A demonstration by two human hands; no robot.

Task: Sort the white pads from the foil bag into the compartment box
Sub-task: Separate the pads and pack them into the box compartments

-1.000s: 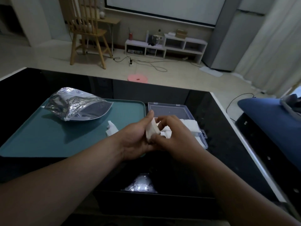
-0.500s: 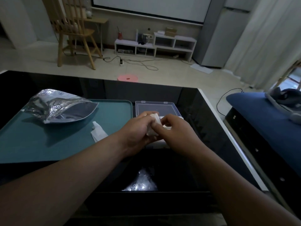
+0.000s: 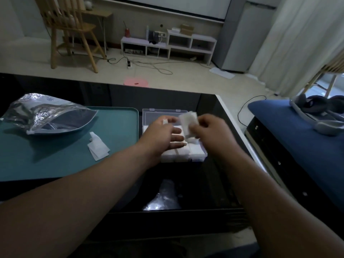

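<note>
Forearms reach in from the near edge over the black table (image 3: pixel 193 175). The left hand (image 3: pixel 163 135) lies flat, fingers straight, on the white pads (image 3: pixel 195 152) that fill the near compartments of the clear box (image 3: pixel 202 159). Just right of it, the right hand (image 3: pixel 210 131) pinches a single pad (image 3: pixel 188 121) above the box; motion blur hides the grip's detail. The lid (image 3: pixel 160 113) lies open on the box's far side. Left of the box sits a teal tray (image 3: pixel 55 164), with loose pads (image 3: pixel 97 148) near its right side and the open foil bag (image 3: pixel 46 116) farther back. Beyond the table stand a pink stool (image 3: pixel 135 82), a wooden chair (image 3: pixel 72 30) and a white shelf (image 3: pixel 167 45).
</note>
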